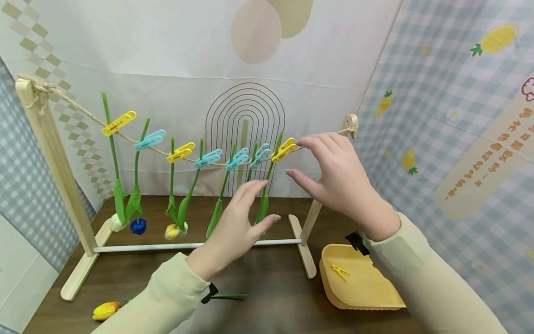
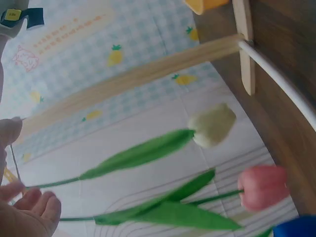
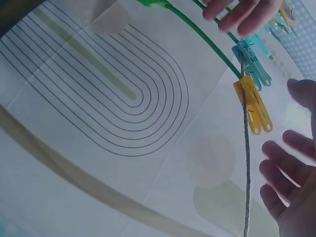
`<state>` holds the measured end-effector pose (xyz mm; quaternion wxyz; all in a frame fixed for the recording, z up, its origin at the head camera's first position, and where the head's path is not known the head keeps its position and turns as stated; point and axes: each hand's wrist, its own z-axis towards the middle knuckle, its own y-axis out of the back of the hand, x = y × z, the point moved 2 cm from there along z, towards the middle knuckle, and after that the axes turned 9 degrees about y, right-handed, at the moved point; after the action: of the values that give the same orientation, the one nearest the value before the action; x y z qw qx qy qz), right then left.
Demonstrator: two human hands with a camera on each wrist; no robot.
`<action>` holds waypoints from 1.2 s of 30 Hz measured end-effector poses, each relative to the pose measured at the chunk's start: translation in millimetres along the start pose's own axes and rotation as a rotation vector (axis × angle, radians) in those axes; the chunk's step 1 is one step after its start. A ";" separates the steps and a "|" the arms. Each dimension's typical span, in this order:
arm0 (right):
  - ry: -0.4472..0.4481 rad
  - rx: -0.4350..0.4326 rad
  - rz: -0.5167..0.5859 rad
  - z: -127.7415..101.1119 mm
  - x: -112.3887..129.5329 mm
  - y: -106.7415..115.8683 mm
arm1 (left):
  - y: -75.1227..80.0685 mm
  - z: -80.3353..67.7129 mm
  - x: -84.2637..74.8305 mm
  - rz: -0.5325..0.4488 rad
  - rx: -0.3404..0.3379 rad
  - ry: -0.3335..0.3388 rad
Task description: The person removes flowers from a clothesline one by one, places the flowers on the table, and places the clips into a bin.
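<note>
With both hands spread and gripping nothing, right hand (image 1: 342, 181) should pinch yellow peg (image 1: 283, 149) squarely while left hand (image 1: 239, 222) steadies stem (image 1: 267, 178).

- Left hand (image 1: 244, 220): raised in front of the body, fingers straight and loosely spread, palm turned right, holding nothing.
- Right hand (image 1: 338, 174): higher and further right, fingers relaxed and pointing left, thumb below, empty.
- Both forearms in cream sleeves; dark strap at each wrist.
</note>
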<state>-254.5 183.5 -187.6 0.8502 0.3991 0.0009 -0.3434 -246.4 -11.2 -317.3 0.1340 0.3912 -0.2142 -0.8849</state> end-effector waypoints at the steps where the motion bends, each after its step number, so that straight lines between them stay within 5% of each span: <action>1: -0.008 0.006 -0.009 1.6 -0.5 -1.4 | -1.5 1.1 -1.4 -0.009 -0.001 0.021; 12: -0.094 0.154 -0.093 8.0 -6.9 -19.0 | -14.0 17.8 -3.2 -0.062 -0.003 0.126; 36: -0.035 -0.004 0.036 5.1 -1.9 -18.0 | -21.2 28.6 -3.2 -0.169 -0.103 0.044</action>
<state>-267.8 173.1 -195.8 0.8569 0.3913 -0.0206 -0.3351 -267.3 16.4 -308.3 0.0832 0.4198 -0.1316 -0.8942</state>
